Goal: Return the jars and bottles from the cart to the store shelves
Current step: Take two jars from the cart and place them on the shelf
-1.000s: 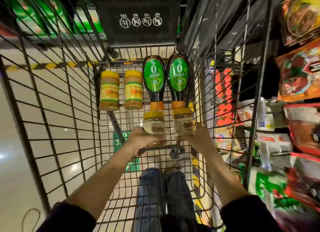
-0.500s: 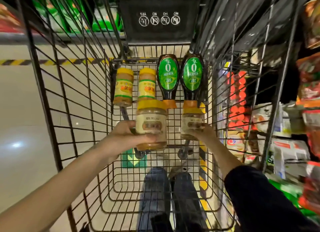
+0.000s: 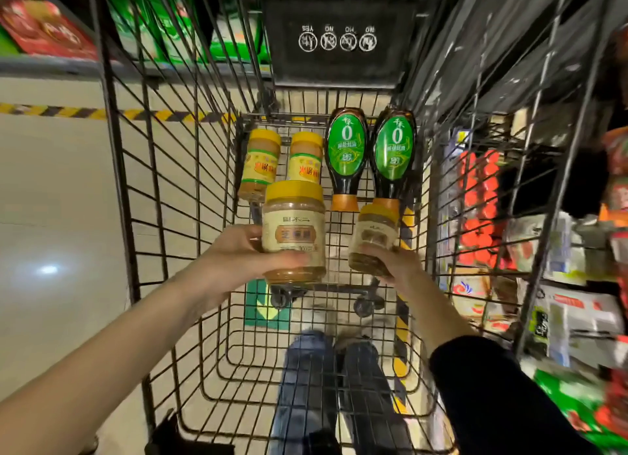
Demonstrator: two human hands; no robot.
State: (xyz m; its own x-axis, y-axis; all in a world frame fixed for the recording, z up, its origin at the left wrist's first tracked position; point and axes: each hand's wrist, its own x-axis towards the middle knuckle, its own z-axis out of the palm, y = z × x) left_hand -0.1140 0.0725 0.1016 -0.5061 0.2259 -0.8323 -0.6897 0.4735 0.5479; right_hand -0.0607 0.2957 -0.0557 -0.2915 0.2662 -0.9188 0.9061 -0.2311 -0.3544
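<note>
From the head camera: your left hand point(image 3: 238, 260) grips a yellow-lidded jar point(image 3: 294, 230) over the cart point(image 3: 136, 182) floor. Your right hand point(image 3: 397, 264) grips a second jar point(image 3: 373, 240) just beside it, nearer the right wall. Two smaller jars point(image 3: 260, 165) and two green-labelled bottles point(image 3: 346, 155) lie at the cart's far end. Shelves point(image 3: 560, 284) flank its right side.

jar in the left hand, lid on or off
On. The jar gripped by the left hand has its yellow lid seated squarely on top, with no gap showing.
</note>
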